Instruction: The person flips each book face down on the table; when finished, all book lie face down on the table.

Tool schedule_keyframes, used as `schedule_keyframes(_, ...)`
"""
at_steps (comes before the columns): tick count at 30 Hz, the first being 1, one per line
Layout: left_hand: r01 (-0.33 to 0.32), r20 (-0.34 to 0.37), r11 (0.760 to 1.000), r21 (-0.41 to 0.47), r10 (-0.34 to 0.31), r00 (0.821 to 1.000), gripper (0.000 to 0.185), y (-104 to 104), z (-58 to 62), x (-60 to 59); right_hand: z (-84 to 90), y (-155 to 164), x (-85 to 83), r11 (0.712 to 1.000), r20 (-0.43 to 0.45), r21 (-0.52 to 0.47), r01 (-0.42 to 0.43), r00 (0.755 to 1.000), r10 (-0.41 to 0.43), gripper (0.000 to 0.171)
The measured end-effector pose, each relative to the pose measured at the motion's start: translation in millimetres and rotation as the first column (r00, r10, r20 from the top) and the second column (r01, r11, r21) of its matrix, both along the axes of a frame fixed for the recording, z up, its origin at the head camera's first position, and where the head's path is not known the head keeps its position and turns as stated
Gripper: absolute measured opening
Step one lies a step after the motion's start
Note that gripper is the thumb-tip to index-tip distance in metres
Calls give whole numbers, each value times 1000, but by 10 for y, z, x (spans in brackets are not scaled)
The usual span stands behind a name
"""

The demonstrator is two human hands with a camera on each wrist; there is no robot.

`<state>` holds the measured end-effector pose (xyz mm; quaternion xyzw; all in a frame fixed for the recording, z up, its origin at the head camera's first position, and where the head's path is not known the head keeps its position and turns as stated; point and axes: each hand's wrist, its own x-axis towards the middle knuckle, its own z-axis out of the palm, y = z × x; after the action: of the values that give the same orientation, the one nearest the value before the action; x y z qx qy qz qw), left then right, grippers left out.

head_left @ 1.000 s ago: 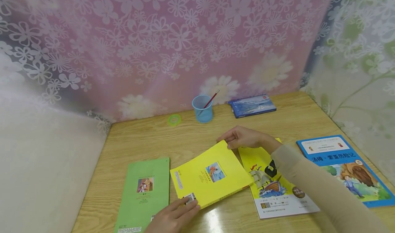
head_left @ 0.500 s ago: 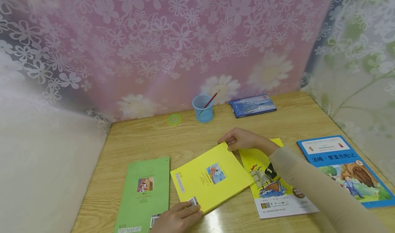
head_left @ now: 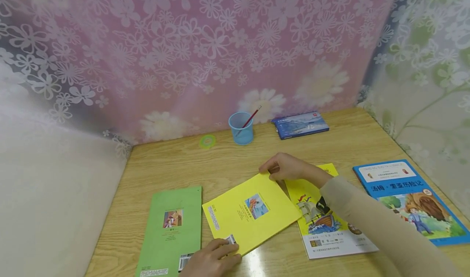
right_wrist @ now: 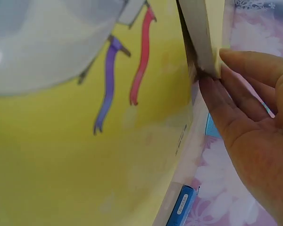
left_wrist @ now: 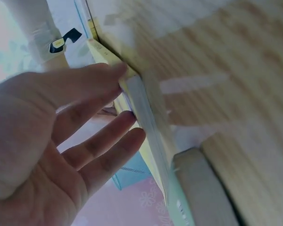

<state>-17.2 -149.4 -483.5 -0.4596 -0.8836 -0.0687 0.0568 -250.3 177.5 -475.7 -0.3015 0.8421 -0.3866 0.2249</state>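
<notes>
A yellow book [head_left: 251, 216] with a small picture on its cover lies askew between both hands. My left hand [head_left: 213, 258] pinches its near left corner; in the left wrist view the thumb and fingers meet at the pale page edges [left_wrist: 144, 106]. At the far corner my right hand [head_left: 288, 167] grips the book, thumb on one face and fingers on the other in the right wrist view. Partly under the right forearm is another yellow book [head_left: 323, 228] with a sailing ship, overlapped by the held book's right corner. Left of the held book is a green book [head_left: 174, 240].
A blue-bordered book [head_left: 415, 203] lies at the table's right. Along the back stand a light blue cup [head_left: 242, 134] with a red pencil [head_left: 252, 117], a green ring [head_left: 207, 141] and a blue box [head_left: 302, 126]. Patterned curtain [head_left: 220, 65] hangs behind.
The held book's far corner has come slightly down towards the near side with my right hand. My left hand has shifted a little right, uncovering the green book's barcode.
</notes>
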Motion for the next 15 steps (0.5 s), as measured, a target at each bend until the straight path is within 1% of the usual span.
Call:
schedule_keyframes(3,-8,-20,1000,27,9,1000,32,-4,-1,-12,10,-4,33,1000,-8,11,10,1000,-10,37)
schedule_keyframes(5,-36,-26,999,37,37,999,31,-19,9,-22,21,0,60,1000,-24,18,7,1000,-6,36)
schedule_keyframes(7,-89,-23,996,25,89,996,33,-51,34,-37,39,9,99,999,-53,31,-9,999,10,36)
schedule_keyframes(9,-157,12,988,-4,157,987,37,-92,86,-66,69,24,163,998,-97,59,-24,995,30,37)
schedule_keyframes(11,-225,74,974,-34,227,971,46,-138,152,-115,103,47,259,995,-154,88,-41,987,54,41)
schedule_keyframes(13,-296,149,954,-58,301,942,56,-181,217,-174,126,72,377,992,-188,115,-53,979,74,47)
schedule_keyframes(15,-354,211,934,-49,356,910,65,-223,250,-239,148,106,510,989,-209,132,-69,973,95,52)
